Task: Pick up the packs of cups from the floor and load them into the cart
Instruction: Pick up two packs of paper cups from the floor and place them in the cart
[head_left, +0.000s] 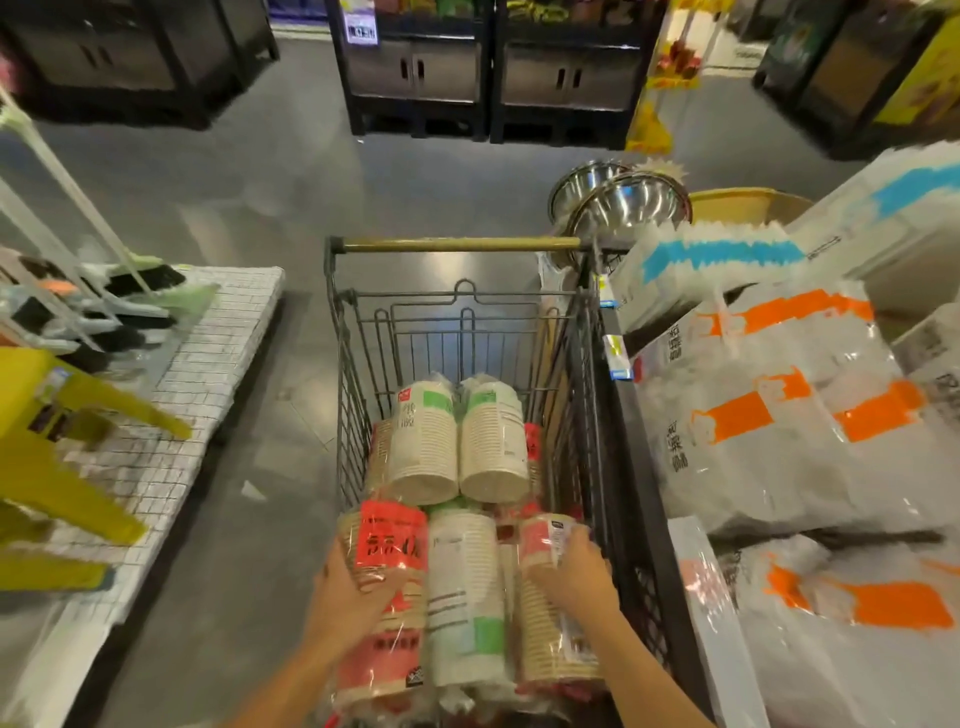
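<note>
A grey shop floor (249, 171) runs between dark shelf units and stacked white bags with orange marks (779, 415). On it stands a dark wire shopping cart (467, 312) with a brass-coloured handle bar. Clear-wrapped packs of paper cups (457, 441) lie piled in its basket. The left hand (353, 592) grips a red-labelled pack (387, 551); the right hand (576, 571) closes on a tan ribbed pack (545, 649), a white-and-green pack (465, 597) between them.
</note>
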